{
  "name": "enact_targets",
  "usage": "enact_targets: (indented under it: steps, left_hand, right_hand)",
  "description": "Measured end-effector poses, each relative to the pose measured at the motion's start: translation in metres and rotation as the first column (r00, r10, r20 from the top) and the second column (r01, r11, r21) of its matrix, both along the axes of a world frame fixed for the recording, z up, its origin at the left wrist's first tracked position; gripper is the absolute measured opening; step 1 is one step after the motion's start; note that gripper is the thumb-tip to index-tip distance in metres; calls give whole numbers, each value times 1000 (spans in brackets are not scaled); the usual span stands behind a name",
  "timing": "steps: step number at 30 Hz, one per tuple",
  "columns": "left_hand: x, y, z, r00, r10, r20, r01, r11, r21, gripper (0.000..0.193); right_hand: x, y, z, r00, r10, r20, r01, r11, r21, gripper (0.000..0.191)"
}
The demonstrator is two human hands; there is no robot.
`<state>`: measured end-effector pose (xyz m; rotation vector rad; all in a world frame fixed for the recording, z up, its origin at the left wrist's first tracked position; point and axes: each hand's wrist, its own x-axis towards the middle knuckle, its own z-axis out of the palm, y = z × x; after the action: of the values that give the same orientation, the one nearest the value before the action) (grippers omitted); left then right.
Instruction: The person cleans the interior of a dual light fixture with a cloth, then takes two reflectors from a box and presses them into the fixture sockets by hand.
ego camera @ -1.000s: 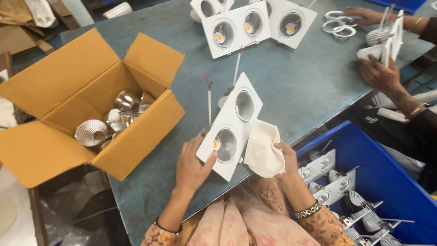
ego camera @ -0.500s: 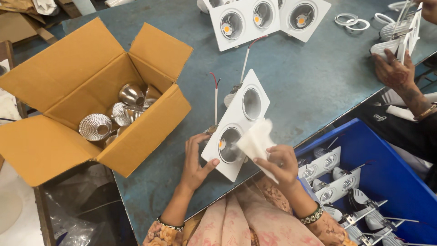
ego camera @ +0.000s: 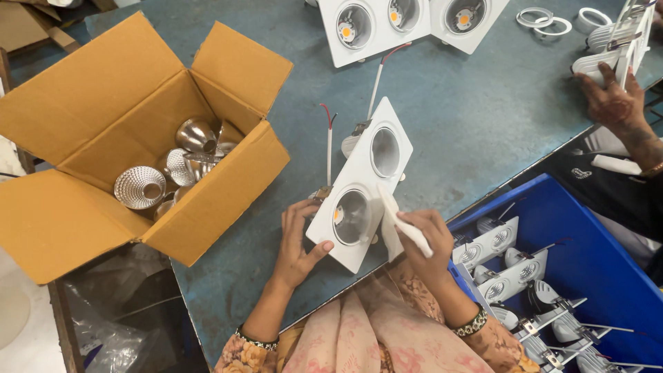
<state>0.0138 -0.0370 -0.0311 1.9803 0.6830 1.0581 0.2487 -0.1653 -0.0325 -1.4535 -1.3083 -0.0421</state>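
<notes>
My left hand (ego camera: 298,242) grips the near left edge of a white double downlight fixture (ego camera: 364,179), holding it tilted above the grey-blue table (ego camera: 483,117). The fixture has two round openings and red and white wires at its back. My right hand (ego camera: 423,238) holds a folded white cloth (ego camera: 397,221) pressed against the fixture's right edge, beside the nearer opening.
An open cardboard box (ego camera: 124,131) with several shiny metal reflectors (ego camera: 140,187) stands at the left. A blue bin (ego camera: 594,269) of white fixtures sits at the right. More white fixtures (ego camera: 407,21) and white rings (ego camera: 542,21) lie at the back. Another person's hand (ego camera: 611,100) works at the far right.
My right hand has folded the cloth narrower and brought it in against the fixture's right side. The fixture stays held in my left hand.
</notes>
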Motion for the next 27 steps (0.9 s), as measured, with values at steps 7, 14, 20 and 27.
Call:
enact_targets:
  steps: [7,14,20,27]
  left_hand:
    - [0,-1,1,1000,-8,8,8,1000,-30,73]
    - [0,-1,3,1000,-13,-14,13,1000,-23,72]
    - [0,-1,2,1000,-13,-4,13,1000,-25,73]
    - [-2,-3,0,1000,-14,-13,14,998,-55,75]
  right_hand:
    - [-3,15,2,935,201,-292,-172,977,123,14]
    - [5,22,20,730,53,-681,-162,982,-98,20]
    - [-24,42,15,979,-10,201,6,1000,20,22]
    - [-40,80,14,935,104,339,-60,989,-139,37]
